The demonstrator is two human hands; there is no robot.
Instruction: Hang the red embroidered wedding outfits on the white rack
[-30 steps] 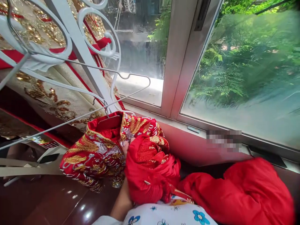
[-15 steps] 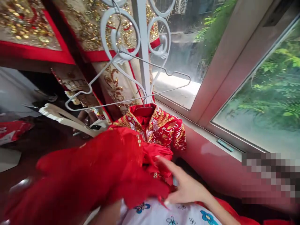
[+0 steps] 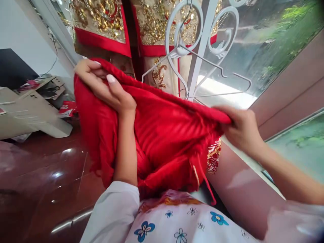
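A red skirt (image 3: 164,121) with a gathered waistband is stretched wide in front of me. My left hand (image 3: 106,86) is inside the waist opening at the upper left, fingers bent against the band and thumb showing. At the other end, my right hand (image 3: 240,126) grips the bunched waistband, its fingertips hidden by cloth. A thin red cord (image 3: 209,187) dangles from the lower right of the skirt. Behind the cloth, a sleeve of a red and gold embroidered jacket (image 3: 214,157) peeks out; the rest of that jacket is covered.
A bare wire hanger (image 3: 215,64) hangs on a white scrolled metal stand (image 3: 199,50). Gold-sequined garments (image 3: 162,23) hang behind it. The window frame (image 3: 286,84) is at right, a pale desk (image 3: 27,111) at left above the shiny tiled floor (image 3: 60,175).
The red skirt has been raised and spread from a blurred bundle, now covering most of the embroidered jacket. My left hand has come into view; my right hand has moved up and taken the waistband.
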